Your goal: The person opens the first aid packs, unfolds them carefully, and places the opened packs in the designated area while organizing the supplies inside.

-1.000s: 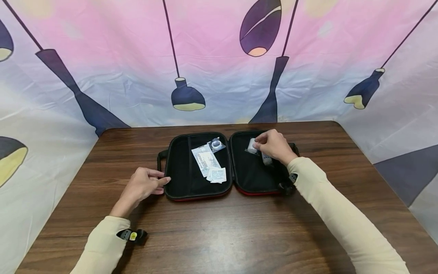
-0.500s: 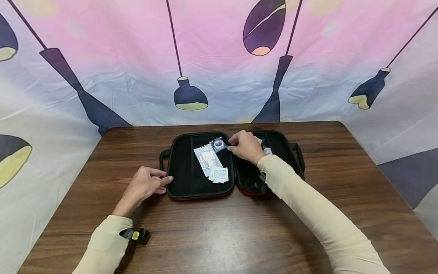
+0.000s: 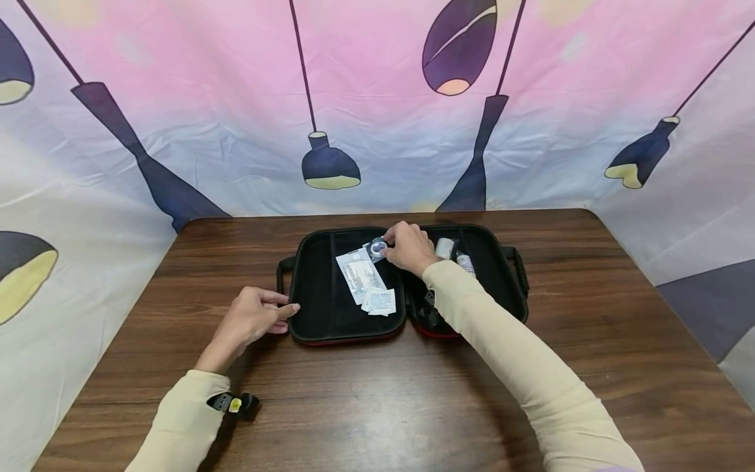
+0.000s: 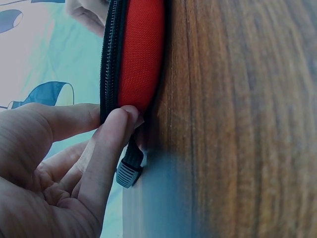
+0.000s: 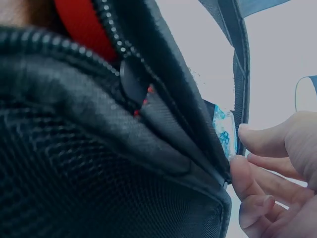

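A black zippered case with red outer sides lies unfolded on the table, its left half (image 3: 312, 288) beside its right half (image 3: 501, 288). My left hand (image 3: 253, 318) pinches the left half's outer edge; the left wrist view shows thumb and finger at the zipper and red fabric (image 4: 141, 54). In the left half lie a clear packet with a white tape roll (image 3: 377, 248), a long white-and-blue packet (image 3: 360, 274) and small white square packets (image 3: 380, 301). My right hand (image 3: 411, 249) reaches over the hinge, fingertips at the tape packet, with thumb and forefinger apart in the right wrist view.
A white roll (image 3: 444, 248) and a small tube-like item with printing (image 3: 465, 263) lie in the right half. Carry handles (image 3: 284, 265) stick out at both outer sides. A printed cloth (image 3: 253, 164) hangs behind the wooden table (image 3: 366, 406).
My right hand has left the white roll in the right half and moved left over the hinge to the tape packet. The left hand has stayed at the case edge.
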Available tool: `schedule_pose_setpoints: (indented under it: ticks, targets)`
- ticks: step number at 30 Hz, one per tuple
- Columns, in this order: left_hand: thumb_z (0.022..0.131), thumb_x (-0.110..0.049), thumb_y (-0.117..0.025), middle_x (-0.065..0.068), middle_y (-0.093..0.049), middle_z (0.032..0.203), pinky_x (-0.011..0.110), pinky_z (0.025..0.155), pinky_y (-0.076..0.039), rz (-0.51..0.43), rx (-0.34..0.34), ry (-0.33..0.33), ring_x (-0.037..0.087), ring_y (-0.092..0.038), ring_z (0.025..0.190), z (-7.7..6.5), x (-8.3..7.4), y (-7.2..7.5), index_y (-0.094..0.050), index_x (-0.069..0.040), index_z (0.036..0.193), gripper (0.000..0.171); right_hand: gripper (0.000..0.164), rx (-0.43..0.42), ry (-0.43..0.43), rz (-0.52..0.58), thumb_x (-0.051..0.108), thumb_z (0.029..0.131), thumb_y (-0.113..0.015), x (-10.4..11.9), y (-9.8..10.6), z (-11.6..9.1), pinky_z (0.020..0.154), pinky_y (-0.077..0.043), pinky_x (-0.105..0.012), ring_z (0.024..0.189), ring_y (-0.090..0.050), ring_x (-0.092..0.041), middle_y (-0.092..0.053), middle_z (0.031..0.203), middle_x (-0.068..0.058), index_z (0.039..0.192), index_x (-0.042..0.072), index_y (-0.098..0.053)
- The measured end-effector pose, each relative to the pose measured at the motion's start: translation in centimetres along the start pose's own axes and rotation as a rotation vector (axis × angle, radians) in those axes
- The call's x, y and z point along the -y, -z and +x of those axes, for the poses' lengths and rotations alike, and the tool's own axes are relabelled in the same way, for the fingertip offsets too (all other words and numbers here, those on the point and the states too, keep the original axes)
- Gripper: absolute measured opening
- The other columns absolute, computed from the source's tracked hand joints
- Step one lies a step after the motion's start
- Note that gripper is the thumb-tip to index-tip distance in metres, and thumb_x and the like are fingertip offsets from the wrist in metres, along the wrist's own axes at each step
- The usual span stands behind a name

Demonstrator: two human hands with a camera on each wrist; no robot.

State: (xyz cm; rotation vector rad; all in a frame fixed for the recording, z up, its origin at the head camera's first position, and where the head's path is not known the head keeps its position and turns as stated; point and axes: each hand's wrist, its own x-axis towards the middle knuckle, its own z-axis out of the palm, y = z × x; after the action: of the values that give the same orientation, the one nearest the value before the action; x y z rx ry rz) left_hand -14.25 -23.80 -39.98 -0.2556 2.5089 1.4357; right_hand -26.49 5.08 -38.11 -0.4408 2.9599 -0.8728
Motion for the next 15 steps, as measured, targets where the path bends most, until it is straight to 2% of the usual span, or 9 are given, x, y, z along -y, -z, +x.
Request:
schedule_pose_setpoints:
  ticks: [5, 9, 12, 15]
  targets:
    - [0.097, -0.017, -0.071, 0.016, -0.074, 0.097, 0.033, 0.07, -0.062, 0.005, -0.004, -0.008, 0.022, -0.075, 0.078, 0.0, 0.0, 0.1, -0.06, 0.012, 0.131, 0.046, 0.038, -0.013, -0.016, -0.03, 0.023, 0.092, -0.077, 0.2, -0.6, 0.4, 0.064, -0.056, -0.039, 0.089, -0.068, -0.026, -0.071, 0.117, -0.01, 0.127, 0.009, -0.071]
    - [0.097, -0.017, -0.071, 0.014, -0.074, 0.095, 0.034, 0.07, -0.062, 0.007, -0.007, -0.006, 0.022, -0.075, 0.078, 0.1, 0.0, 0.0, -0.059, 0.012, 0.131, 0.047, 0.03, -0.007, -0.015, -0.052, 0.022, 0.092, -0.077, 0.4, -1.1, 0.6, 0.061, -0.055, -0.038, 0.079, -0.067, -0.023, -0.072, 0.106, -0.007, 0.12, 0.01, -0.074]
    - [0.097, -0.017, -0.071, 0.013, -0.075, 0.093, 0.034, 0.07, -0.062, 0.006, -0.008, 0.003, 0.022, -0.075, 0.079, 0.1, 0.0, 0.0, -0.059, 0.012, 0.132, 0.047, 0.025, -0.007, -0.004, -0.084, 0.021, 0.092, -0.078, 0.6, -1.4, 0.6, 0.061, -0.055, -0.038, 0.074, -0.067, -0.022, -0.074, 0.101, -0.005, 0.115, 0.01, -0.076]
    - [0.097, -0.017, -0.071, 0.012, -0.074, 0.092, 0.034, 0.07, -0.062, 0.008, -0.007, 0.009, 0.022, -0.075, 0.078, 0.0, -0.1, 0.0, -0.059, 0.012, 0.132, 0.047, 0.028, -0.012, 0.002, -0.108, 0.021, 0.092, -0.078, 0.8, -1.6, 0.6, 0.062, -0.056, -0.038, 0.075, -0.068, -0.022, -0.074, 0.103, -0.006, 0.118, 0.01, -0.076]
